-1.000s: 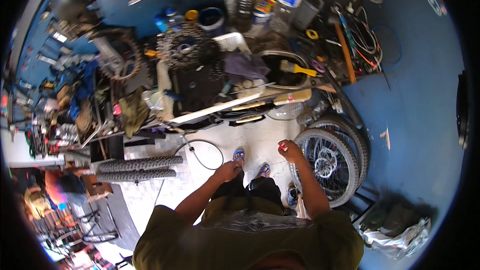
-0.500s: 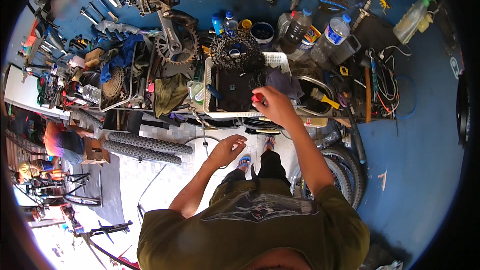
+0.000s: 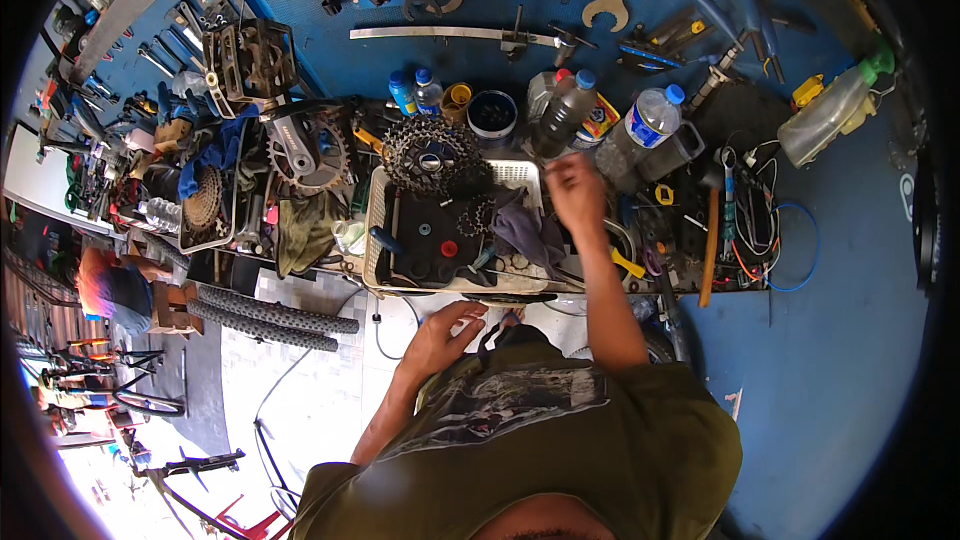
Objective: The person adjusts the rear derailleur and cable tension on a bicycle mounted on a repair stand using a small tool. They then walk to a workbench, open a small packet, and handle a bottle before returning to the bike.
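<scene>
My right hand (image 3: 577, 195) reaches over the bench just beyond the tray's right side, close to the foot of a dark plastic bottle (image 3: 566, 117). Its fingers are smeared by motion, so whether it touches or holds anything cannot be told. A small red cap-like part (image 3: 449, 248) lies in the white plastic tray (image 3: 378, 202), on the dark bottom. Beside it are a small ring (image 3: 424, 229), a blue-handled tool (image 3: 384, 239), a grey rag (image 3: 521, 230) and a bike cassette (image 3: 434, 156). In front of the bench my left hand (image 3: 440, 336) hangs open, fingers loosely bent, with nothing in it.
A clear water bottle (image 3: 650, 125), a black tub (image 3: 492, 118) and small blue-capped bottles stand behind the tray. A crankset (image 3: 300, 150) is at the left. A yellow-handled brush (image 3: 627, 262) and a hammer handle (image 3: 710, 248) lie right. Tires (image 3: 265, 318) and a seated person are off left.
My right hand has let go of the red part, which now lies in the tray, and has moved away to the bottles. The view has shifted toward the wall; my left hand stays below the bench.
</scene>
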Motion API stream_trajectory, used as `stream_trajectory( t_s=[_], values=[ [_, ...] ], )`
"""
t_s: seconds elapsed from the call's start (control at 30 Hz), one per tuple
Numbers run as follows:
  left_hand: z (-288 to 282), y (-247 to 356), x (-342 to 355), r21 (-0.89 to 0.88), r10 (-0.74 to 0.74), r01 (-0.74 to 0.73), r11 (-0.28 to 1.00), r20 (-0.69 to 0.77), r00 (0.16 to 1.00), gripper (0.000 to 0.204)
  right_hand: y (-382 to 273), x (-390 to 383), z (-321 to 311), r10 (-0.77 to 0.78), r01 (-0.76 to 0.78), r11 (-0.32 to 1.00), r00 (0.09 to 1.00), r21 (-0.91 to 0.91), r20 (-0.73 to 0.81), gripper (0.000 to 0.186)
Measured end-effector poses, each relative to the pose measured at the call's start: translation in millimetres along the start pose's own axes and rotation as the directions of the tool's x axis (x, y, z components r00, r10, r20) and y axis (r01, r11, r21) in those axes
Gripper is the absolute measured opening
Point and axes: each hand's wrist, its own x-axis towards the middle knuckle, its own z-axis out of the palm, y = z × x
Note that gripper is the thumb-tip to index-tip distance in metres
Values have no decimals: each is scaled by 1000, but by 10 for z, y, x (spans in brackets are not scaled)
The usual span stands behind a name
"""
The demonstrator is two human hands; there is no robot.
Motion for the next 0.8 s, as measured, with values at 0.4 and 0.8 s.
stream_trajectory(
  t_s=[0.4, 0.8],
  values=[
    [-825, -204, 34, 188, 123, -116, 975, -29, 992, 28, 822, 828, 188, -25, -102, 897, 960, -431, -280, 31],
    [-965, -327, 75, 60, 152, -160, 985, 120, 981, 28, 835, 603, -153, 83, -82, 997, 952, 18, -293, 29]
  ],
)
